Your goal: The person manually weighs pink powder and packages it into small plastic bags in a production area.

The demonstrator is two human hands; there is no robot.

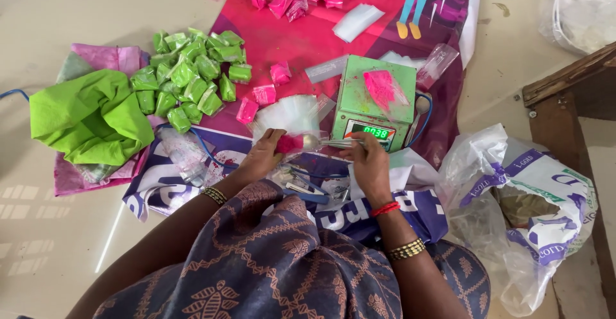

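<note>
From the head cam I've got my left hand (262, 156) pinching a small clear pouch (292, 143) with pink powder in it, held just in front of the green scale (372, 101). My right hand (367, 158) is closed around a metal spoon (330, 143), its bowl right at the pouch mouth. There's a heap of pink powder (380, 86) on the scale's top and a lit green display on its front. Left of that sits a pile of green packets (192, 78), with a green cloth (90, 117) beside it. A few pink packets (264, 91) lie on the pink banner (308, 36), more of them along the top edge. On the right is a crumpled white sack (532, 203). Nothing blocks the pouch.
</note>
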